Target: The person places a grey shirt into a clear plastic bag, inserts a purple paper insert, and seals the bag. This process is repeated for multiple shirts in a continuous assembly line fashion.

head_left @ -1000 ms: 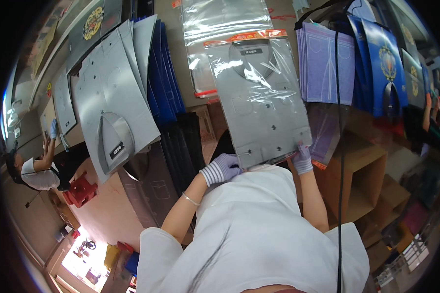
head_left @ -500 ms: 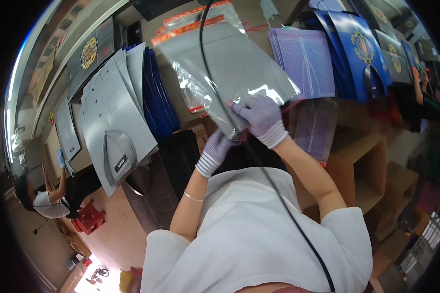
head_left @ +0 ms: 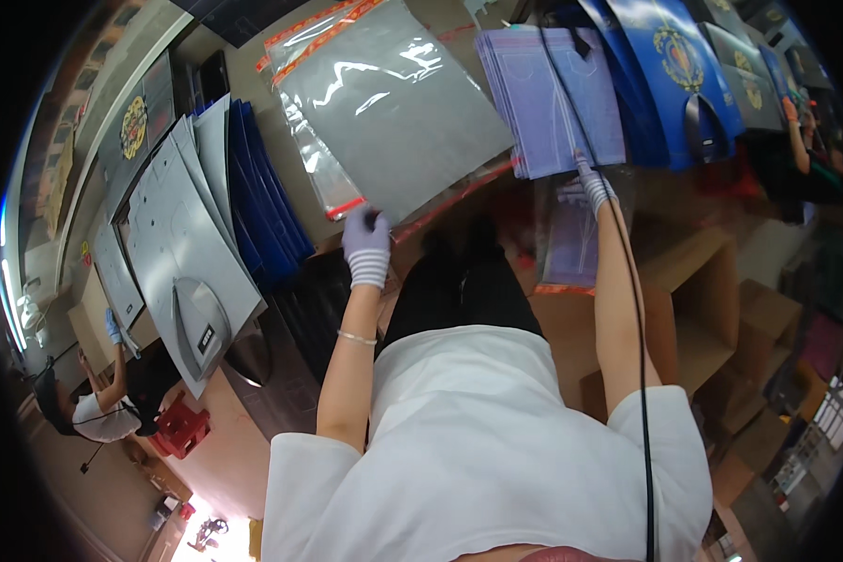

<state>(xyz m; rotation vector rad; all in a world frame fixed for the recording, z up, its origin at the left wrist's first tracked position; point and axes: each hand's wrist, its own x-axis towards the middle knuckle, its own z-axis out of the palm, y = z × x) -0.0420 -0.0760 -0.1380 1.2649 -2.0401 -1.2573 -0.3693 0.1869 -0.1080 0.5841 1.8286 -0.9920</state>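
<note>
My left hand (head_left: 365, 245), in a pale purple glove with a striped cuff, is closed beside the near corner of a grey sheet in a clear plastic bag (head_left: 398, 112). What its curled fingers hold, if anything, is hidden. This bagged sheet lies on other clear bags (head_left: 311, 150) with red-orange edge strips. To the right, my right hand (head_left: 594, 187) pinches the near edge of a stack of purple printed sheets (head_left: 553, 103), its thumb on top and its fingers below. A black cable (head_left: 643, 375) hangs across the view and passes over that hand.
Grey panels (head_left: 192, 244) and blue panels (head_left: 262, 197) stand at the left. Blue panels with a gold emblem (head_left: 674, 66) are at the far right, above open cardboard boxes (head_left: 702, 300). A person (head_left: 103, 403) works at far left near a red stool (head_left: 180, 426).
My right hand has left the bagged grey sheet and moved right to the purple sheets. The grey sheet now lies flatter on the bags, and my left hand has shifted left and up.
</note>
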